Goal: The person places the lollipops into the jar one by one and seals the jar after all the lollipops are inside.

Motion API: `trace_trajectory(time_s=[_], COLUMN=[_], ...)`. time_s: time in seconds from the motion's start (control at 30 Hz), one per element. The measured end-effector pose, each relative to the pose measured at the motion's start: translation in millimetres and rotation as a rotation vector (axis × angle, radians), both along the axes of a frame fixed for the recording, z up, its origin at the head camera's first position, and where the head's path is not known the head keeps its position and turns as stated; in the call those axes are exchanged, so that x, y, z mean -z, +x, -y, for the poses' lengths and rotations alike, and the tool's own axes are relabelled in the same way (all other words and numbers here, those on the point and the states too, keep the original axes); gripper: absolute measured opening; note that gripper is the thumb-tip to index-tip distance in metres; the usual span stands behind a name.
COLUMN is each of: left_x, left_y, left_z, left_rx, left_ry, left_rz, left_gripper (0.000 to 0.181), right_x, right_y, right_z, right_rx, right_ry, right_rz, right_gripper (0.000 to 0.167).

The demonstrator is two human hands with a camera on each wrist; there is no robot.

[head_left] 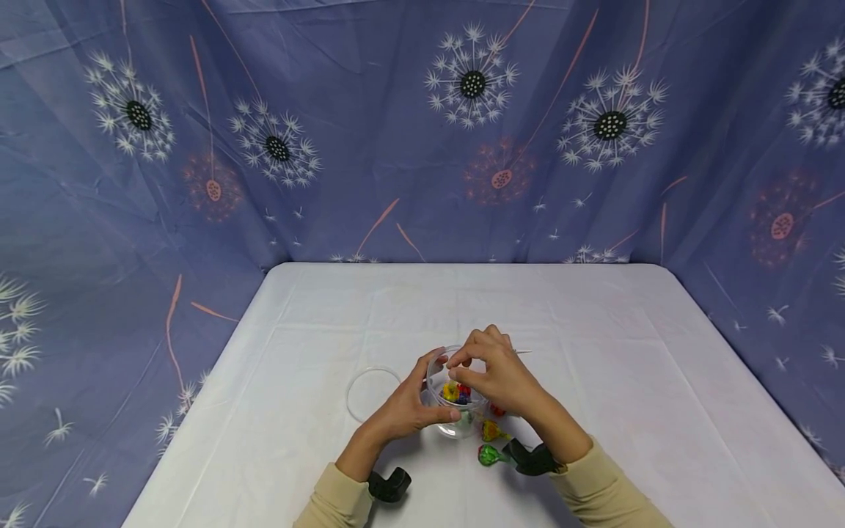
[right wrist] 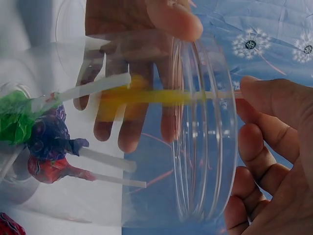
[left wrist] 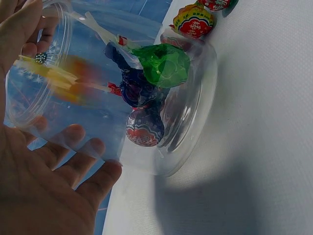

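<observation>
A clear plastic jar [left wrist: 98, 132] stands tilted on the table, its open mouth up, with several wrapped lollipops inside, among them a green one [left wrist: 166, 66] and a dark blue one [right wrist: 49, 137]. My left hand [head_left: 409, 403] grips the jar round its side near the rim. Thumb and forefinger of my right hand [head_left: 498, 374] pinch the stick of a yellow lollipop [right wrist: 127, 100] at the jar's mouth; its blurred head hangs inside the jar, above the other lollipops. In the right wrist view my right hand [right wrist: 279, 142] is just outside the rim.
Beside the jar, to its right, a green lollipop [head_left: 489, 455], a yellow one [head_left: 491, 430] and a red one [head_left: 496, 410] lie on the white table [head_left: 317, 352]. A clear ring-shaped lid [head_left: 350, 392] lies left of the jar. Patterned cloth [head_left: 396, 132] hangs behind.
</observation>
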State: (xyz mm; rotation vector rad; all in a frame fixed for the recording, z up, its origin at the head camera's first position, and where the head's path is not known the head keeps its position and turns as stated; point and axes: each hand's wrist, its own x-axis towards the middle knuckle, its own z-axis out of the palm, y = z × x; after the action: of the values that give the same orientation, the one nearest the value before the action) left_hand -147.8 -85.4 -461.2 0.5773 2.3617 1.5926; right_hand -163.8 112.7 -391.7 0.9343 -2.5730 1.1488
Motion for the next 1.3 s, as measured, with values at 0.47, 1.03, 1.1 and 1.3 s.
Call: trace_trajectory(time_s=[0.47,1.03,1.1,1.3], left_x=[0.3,2.0,1.4,0.0], left_y=[0.2,1.2,1.3,1.3], left_z=[-1.5,-1.9,-2.1,-1.9], left_rx=[-0.003,-0.013,-0.019,-0.031], left_ry=[-0.010,-0.019,-0.020,-0.028], left_rz=[-0.014,-0.006,-0.007,0.003], left_gripper=[0.092,0.093,0.093,0.093], right_x=[-4.2,8.3,12.2,23.6], right_y=[6.3,24.8,27.4,36.7], right_z=[-12.1,-49.0,-55.0,-69.8], right_rx=[0.047,0.186,0.208,0.249], right_ry=[0.000,0.011,0.012,0.023], right_rz=[0.011,0.090,0.090,0.098], right_gripper=[0.013,0.021,0.022,0.026])
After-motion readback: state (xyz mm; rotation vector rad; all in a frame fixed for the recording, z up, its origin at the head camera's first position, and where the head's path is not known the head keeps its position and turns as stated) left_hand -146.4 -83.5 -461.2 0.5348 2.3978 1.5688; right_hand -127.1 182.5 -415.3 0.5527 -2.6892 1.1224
